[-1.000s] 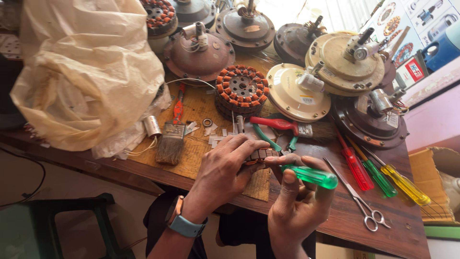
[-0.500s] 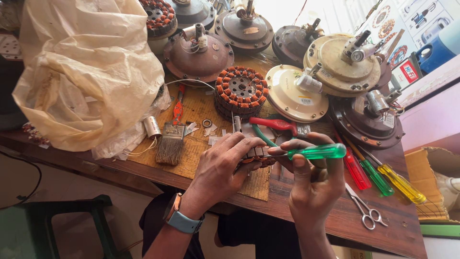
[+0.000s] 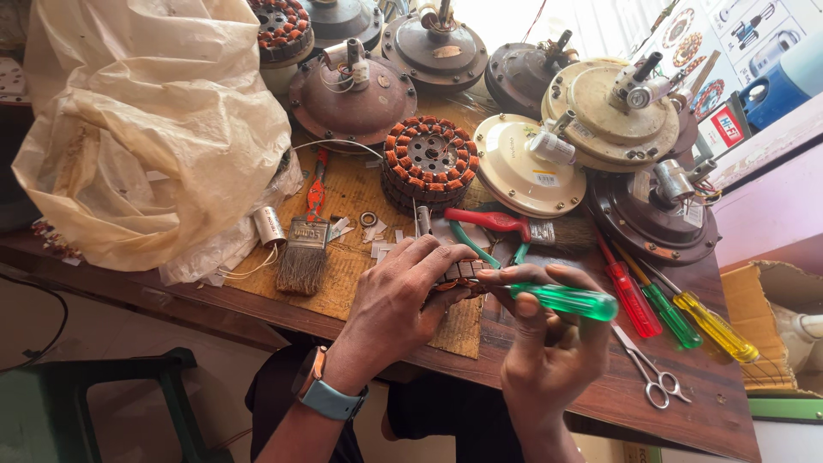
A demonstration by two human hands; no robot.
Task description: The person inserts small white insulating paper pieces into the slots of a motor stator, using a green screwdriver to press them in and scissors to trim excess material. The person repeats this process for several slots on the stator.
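- Fingers (image 3: 514, 279) of the right hand (image 3: 549, 343) pinch a green-handled screwdriver (image 3: 566, 301), now lying level across the lower centre of the frame; a second ago its handle slanted down toward the lower right.
- Fingers of the left hand (image 3: 403, 296) curl over and press on a small copper-wound part (image 3: 463, 273), held on the wooden surface (image 3: 686, 377) at centre frame, where it was a second ago.
- The screwdriver's tip end has swung toward the small part, so the tool now looks set to work on it; the contact itself is hidden by the fingers.
- The left wrist, wearing a blue-strapped watch (image 3: 330, 396), rises from the lower edge; the right forearm comes up beside it, thumb on top of the handle.
- Red, green and yellow screwdrivers (image 3: 669, 309) and scissors (image 3: 647, 373) lie right of the hands; a stator (image 3: 429, 159) sits above.
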